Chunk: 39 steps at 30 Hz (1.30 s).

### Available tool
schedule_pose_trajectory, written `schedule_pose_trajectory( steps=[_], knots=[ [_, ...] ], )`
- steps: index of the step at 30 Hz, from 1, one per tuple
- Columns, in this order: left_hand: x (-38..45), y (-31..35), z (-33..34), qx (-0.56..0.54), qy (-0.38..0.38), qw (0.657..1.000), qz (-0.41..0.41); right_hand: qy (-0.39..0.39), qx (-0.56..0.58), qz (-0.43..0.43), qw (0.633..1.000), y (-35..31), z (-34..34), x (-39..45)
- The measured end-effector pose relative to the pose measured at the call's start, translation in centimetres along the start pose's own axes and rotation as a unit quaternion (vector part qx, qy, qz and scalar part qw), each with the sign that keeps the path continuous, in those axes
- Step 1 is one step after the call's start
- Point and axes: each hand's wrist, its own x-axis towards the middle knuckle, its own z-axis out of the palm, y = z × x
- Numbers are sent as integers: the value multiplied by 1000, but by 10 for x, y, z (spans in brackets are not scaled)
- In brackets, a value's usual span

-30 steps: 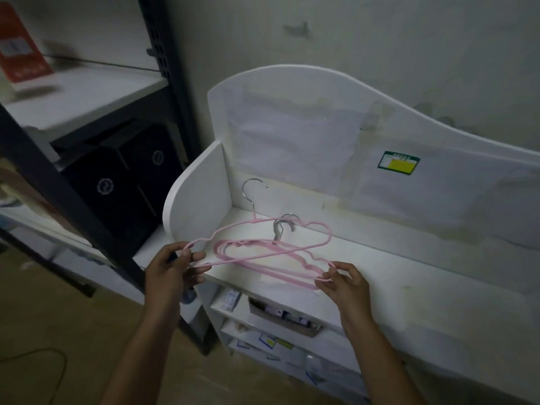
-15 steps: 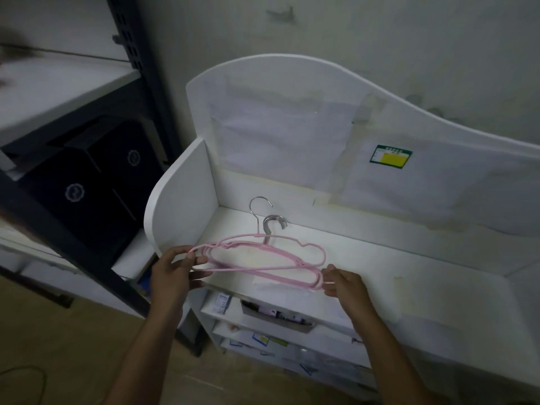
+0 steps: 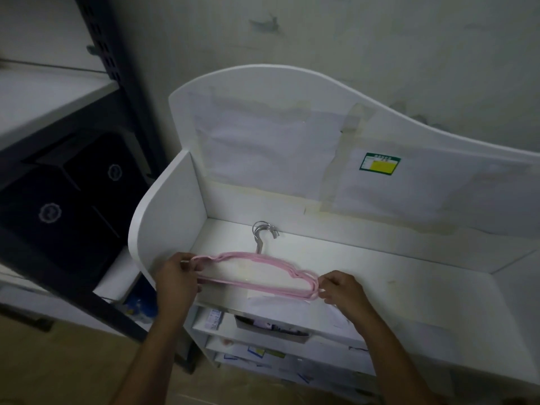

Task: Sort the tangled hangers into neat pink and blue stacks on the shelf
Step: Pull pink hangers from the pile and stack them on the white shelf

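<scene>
Pink hangers (image 3: 257, 271), several nested into one bundle, lie low over the left end of the white shelf (image 3: 394, 276); whether they rest on it I cannot tell. Their long axis runs left to right, metal hooks (image 3: 263, 232) pointing toward the back panel. Left hand (image 3: 175, 280) pinches the left tip, right hand (image 3: 344, 290) pinches the right tip, fingers curled on the bars. Each hand sits at its own end, equally near. No blue hangers are visible. Setting the stack down likely comes next.
</scene>
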Motion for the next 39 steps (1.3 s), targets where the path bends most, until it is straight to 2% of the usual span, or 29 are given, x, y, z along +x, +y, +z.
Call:
schedule_pose_trajectory(
  steps=[4, 10, 15, 21, 27, 31, 39],
  knots=[
    [9, -6, 3, 158, 6, 984, 86, 4, -95, -16, 995, -4, 4, 5],
    [15, -8, 8, 235, -33, 961, 141, 20, -239, -36, 970, -11, 7, 15],
    [25, -5, 10, 278, -35, 950, 140, 45, -307, -63, 948, -16, 18, 14],
    [33, -1, 13, 315, -32, 941, 122, 91, -406, -112, 902, -19, 34, 14],
    [35, -1, 15, 342, -23, 934, 105, 95, -429, -118, 890, -26, 49, 14],
    [37, 0, 15, 370, -25, 920, 130, 98, -424, -119, 892, -21, 45, 13],
    [54, 6, 16, 369, -90, 917, 124, 80, -455, -110, 880, -31, 43, 19]
  ],
)
